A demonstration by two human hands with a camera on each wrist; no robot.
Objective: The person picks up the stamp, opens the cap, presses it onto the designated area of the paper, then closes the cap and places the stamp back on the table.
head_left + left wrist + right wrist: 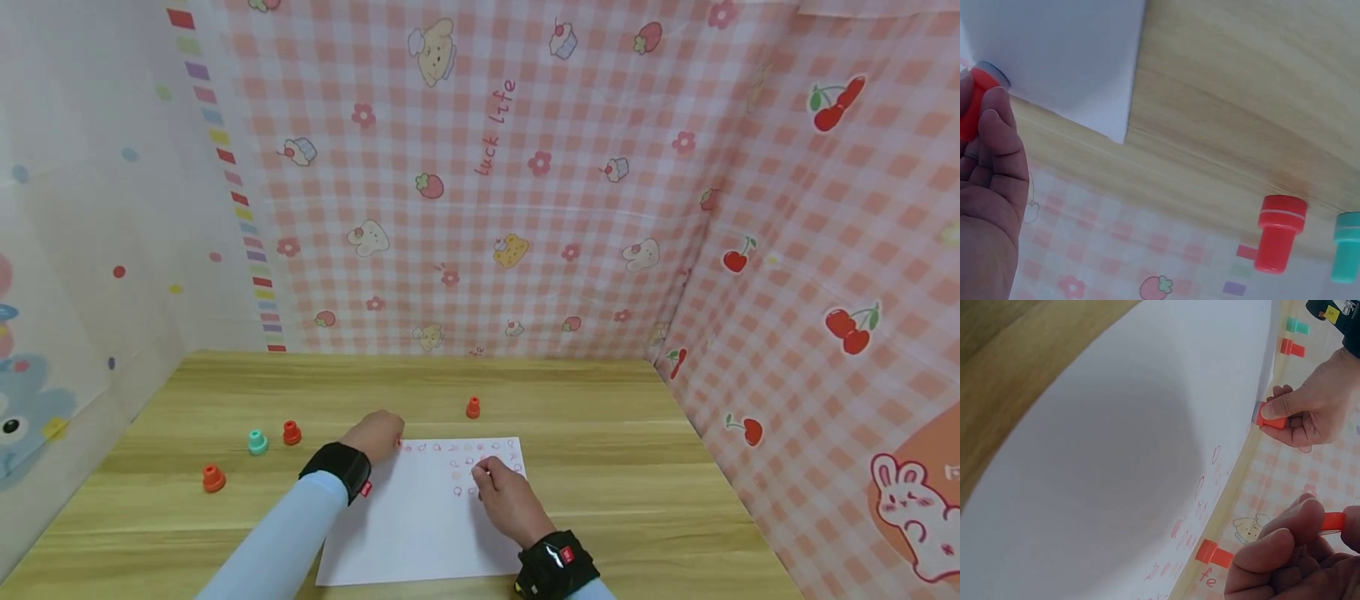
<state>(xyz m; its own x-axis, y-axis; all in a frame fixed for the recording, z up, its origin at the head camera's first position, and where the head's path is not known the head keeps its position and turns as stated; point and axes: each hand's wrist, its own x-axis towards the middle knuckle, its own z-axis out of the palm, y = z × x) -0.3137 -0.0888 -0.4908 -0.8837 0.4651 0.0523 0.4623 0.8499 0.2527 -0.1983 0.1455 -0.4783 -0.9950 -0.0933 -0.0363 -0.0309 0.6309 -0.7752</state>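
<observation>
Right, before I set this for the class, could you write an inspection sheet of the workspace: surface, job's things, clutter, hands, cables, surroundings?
Surface: wood-grain table, paper lying on it.
Job's things: red prints on the paper; a red stamp standing behind it; two more red stamps and a teal stamp standing to its left.
Clutter: nothing seen.
Hands: left hand grips another red stamp at the paper's far edge; right hand pinches a red piece, mostly hidden.
Cables: nothing seen.
Surroundings: pink checked covering behind and right, pale dotted one left.
</observation>
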